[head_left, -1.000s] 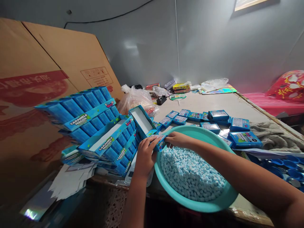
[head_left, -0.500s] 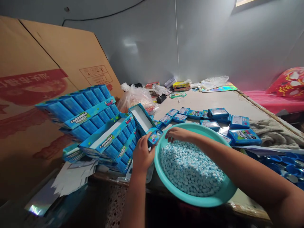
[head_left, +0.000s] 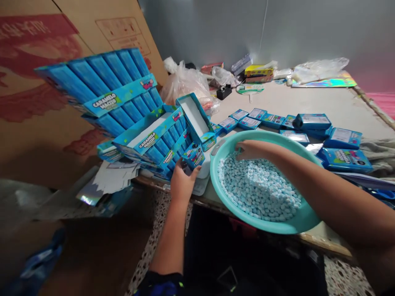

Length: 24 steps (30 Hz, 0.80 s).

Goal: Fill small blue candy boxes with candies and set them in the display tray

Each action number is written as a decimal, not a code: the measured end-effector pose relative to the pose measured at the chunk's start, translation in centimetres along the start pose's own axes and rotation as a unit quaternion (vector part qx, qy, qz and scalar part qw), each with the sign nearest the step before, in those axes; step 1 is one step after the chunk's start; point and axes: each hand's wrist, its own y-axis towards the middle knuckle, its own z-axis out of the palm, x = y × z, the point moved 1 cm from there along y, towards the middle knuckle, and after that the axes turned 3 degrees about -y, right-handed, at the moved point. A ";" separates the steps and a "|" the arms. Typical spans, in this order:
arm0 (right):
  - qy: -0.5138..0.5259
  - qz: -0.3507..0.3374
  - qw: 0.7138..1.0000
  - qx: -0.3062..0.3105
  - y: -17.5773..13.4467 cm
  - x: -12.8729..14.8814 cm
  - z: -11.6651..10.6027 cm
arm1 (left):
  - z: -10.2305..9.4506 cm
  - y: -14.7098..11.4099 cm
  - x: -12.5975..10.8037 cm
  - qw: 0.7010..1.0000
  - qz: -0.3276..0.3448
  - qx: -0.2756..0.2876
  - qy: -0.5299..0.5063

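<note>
Room above near basin rim (head_left: 268, 227); stacked boxes (head_left: 121, 112) seemingly crowd left grip (head_left: 182, 181).

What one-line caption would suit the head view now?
Left hand holding a small blue box, right hand extended over pale blue pellets in a turquoise basin.

Left hand (head_left: 182, 181) gripping, right hand (head_left: 249, 150) curled, right forearm (head_left: 308, 181) aslant.

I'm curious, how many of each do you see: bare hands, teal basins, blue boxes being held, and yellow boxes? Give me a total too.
Bare hands: 2 (left hand, right hand)
Teal basin: 1
Held blue box: 1
Yellow box: 1
Total: 5
</note>
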 end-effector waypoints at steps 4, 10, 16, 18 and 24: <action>-0.082 0.005 0.995 0.059 -0.8 0.7 0.6 | -3.1 -4.9 2.5 0.990 0.074 -0.105 0.060; -0.176 0.002 0.978 0.114 -1.3 1.3 1.3 | -5.7 -7.4 7.8 0.969 0.086 -0.233 -0.018; -0.163 0.008 0.976 0.148 -1.0 0.9 1.9 | -4.3 -5.7 9.1 0.957 0.090 -0.269 -0.054; -0.160 0.017 0.975 0.151 -0.9 0.7 2.0 | -4.0 -5.5 9.3 0.959 0.104 -0.256 -0.056; -0.129 -0.002 0.981 0.144 -0.6 -0.5 2.2 | -4.0 -5.3 10.4 0.974 0.132 -0.179 -0.043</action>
